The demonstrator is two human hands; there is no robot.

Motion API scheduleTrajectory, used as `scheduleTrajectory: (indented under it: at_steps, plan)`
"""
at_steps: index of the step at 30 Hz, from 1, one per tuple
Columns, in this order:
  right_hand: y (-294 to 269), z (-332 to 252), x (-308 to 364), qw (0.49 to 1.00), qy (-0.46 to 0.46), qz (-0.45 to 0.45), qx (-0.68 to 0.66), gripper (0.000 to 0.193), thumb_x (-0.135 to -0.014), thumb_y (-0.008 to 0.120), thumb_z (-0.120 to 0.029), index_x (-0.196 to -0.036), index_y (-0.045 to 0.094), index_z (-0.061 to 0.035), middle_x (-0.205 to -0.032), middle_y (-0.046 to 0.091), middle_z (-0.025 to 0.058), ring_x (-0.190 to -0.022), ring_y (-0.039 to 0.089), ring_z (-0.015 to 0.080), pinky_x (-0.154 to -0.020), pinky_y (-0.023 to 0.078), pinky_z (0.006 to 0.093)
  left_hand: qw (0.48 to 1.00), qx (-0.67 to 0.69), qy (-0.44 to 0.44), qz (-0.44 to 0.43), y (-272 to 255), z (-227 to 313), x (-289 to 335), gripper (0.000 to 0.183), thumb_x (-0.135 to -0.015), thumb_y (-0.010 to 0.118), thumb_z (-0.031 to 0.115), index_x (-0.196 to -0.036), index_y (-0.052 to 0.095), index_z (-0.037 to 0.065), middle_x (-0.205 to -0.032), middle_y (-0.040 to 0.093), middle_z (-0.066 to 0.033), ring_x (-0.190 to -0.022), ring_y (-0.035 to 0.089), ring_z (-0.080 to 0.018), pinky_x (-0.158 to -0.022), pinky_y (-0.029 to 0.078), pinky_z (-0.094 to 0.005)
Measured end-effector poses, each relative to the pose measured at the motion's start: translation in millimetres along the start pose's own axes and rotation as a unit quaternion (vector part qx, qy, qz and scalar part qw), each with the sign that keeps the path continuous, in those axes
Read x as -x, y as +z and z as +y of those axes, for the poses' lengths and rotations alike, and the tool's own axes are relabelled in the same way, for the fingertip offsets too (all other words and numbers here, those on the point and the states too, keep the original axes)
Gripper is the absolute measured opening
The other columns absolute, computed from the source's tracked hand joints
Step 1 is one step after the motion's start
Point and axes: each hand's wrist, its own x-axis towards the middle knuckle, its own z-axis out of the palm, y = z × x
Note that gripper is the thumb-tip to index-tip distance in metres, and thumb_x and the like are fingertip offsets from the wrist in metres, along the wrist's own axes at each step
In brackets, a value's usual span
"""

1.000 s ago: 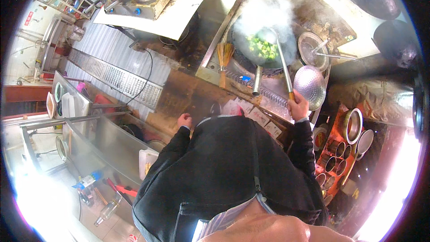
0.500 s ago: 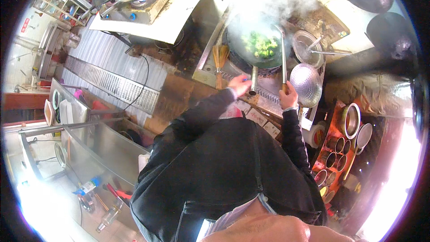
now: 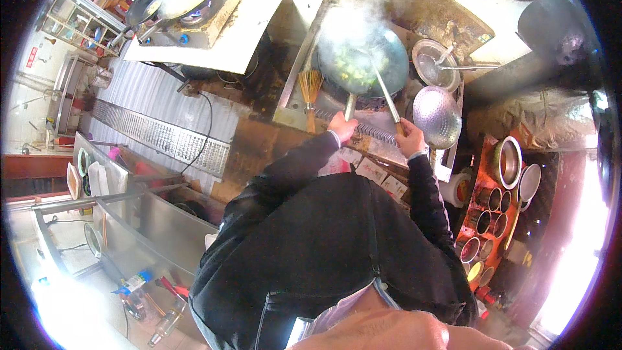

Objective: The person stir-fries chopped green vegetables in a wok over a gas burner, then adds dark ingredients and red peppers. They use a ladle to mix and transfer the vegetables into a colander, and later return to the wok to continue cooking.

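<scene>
Steel wok: dark, round, steaming wok (image 3: 363, 61) sits on the burner at the top of the view, green vegetables (image 3: 353, 68) inside, white vapour rolling off to the upper left.
Left hand: the left hand (image 3: 341, 128) is wrapped on the wok handle (image 3: 350, 107), fingers closed round its near end.
Right hand: the right hand (image 3: 408, 137) grips the ladle (image 3: 383, 91) by the lower end of its shaft, fingers curled tight.
Ladle axis: long and thin, it runs from the right hand up and to the left, working end down in the greens; the bowl itself is lost in steam.
Handle axis: the wok handle points straight back toward the person, almost vertical in the picture, nearly parallel to the ladle and just left of it.
Risk, spill: both hands are on long levers, so I judge that a hard toss or a slip of the left grip could tip the wok off the burner ring and throw greens onto the stove.
Risk, heat: steam rises thick near the wrists, and a dark sleeve (image 3: 304, 162) reaching further in could catch heat.
Nearby: a bamboo brush (image 3: 310, 91) lies left of the wok, a perforated strainer (image 3: 436, 116) hangs right of the right hand, a smaller strainer in a bowl (image 3: 435, 68) sits beyond it.
Worktop: seasoning tins (image 3: 489, 220) stand on the red worktop at the right, well apart from the hands.
</scene>
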Motion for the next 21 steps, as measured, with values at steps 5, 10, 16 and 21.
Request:
scheduleTrajectory:
  at_steps: [5, 10, 16, 21]
  plan:
    - [10, -11, -5, 0.993, -0.039, 0.097, 0.050, 0.055, -0.076, 0.067, -0.006, -0.130, 0.059, 0.0013, -0.097, 0.071, 0.0144, -0.073, 0.066, 0.0172, -0.067, 0.052, 0.0312, 0.987, 0.149, -0.055, -0.036, 10, -3, 0, 0.030, -0.084, 0.071, 0.022, -0.087, 0.054, -0.004, -0.061, 0.055, -0.0074, -0.042, 0.054, -0.0191, -0.038, 0.045, -0.0375]
    - [-3, -37, -11, 0.981, -0.078, 0.089, 0.152, 0.053, -0.074, 0.064, -0.008, -0.127, 0.062, -0.0060, -0.094, 0.070, 0.0178, -0.086, 0.068, 0.0221, -0.080, 0.053, 0.0340, 0.997, 0.041, -0.054, 0.023, 5, 4, 9, 0.028, -0.083, 0.073, 0.025, -0.086, 0.057, 0.002, -0.063, 0.055, -0.0053, -0.043, 0.052, -0.0172, -0.038, 0.042, -0.0352]
    - [-32, -14, 2, 0.998, -0.042, -0.038, 0.033, 0.056, -0.075, 0.069, -0.003, -0.129, 0.058, 0.0039, -0.093, 0.070, 0.0107, -0.079, 0.063, 0.0147, -0.074, 0.053, 0.0308, 0.981, 0.178, -0.065, -0.030, 2, 7, 10, 0.026, -0.088, 0.069, 0.024, -0.085, 0.056, 0.002, -0.063, 0.054, -0.0043, -0.041, 0.050, -0.0168, -0.036, 0.040, -0.0334]
    - [-3, -5, 7, 0.992, -0.040, 0.055, 0.103, 0.053, -0.076, 0.067, -0.009, -0.128, 0.062, -0.0037, -0.099, 0.072, 0.0188, -0.090, 0.070, 0.0231, -0.084, 0.053, 0.0335, 0.981, 0.176, -0.074, -0.028, 4, 2, 9, 0.031, -0.084, 0.070, 0.024, -0.090, 0.053, -0.002, -0.068, 0.057, -0.0083, -0.046, 0.054, -0.0209, -0.037, 0.044, -0.0368]
